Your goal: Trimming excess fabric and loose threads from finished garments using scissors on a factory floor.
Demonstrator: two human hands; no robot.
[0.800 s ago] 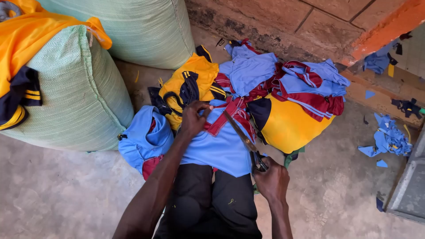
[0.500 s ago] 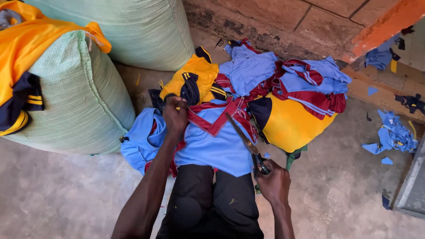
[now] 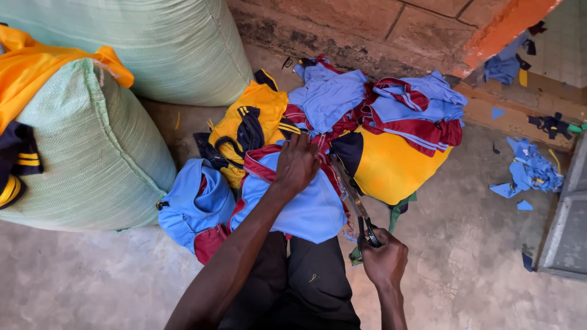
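At far left stand two bulging woven sacks (image 3: 92, 146), pale green and coarse, one draped with orange cloth (image 3: 36, 73). Right of them a heap of soft garments covers the floor (image 3: 477, 256): yellow, maroon-trimmed and blue. The light-blue garment (image 3: 306, 211) lies over the person's knees, nearest of the pile. The left hand (image 3: 298, 164) presses flat on its far edge, fingers spread, gripping nothing. Just right of it the scissors (image 3: 354, 205) run long and slim from the right hand (image 3: 384, 260), their axis slanting far-left along the garment's maroon edge. The right hand's grip is closed round the handles; whether the blades gape is hard to tell. Blue scraps (image 3: 532, 174) litter the right.
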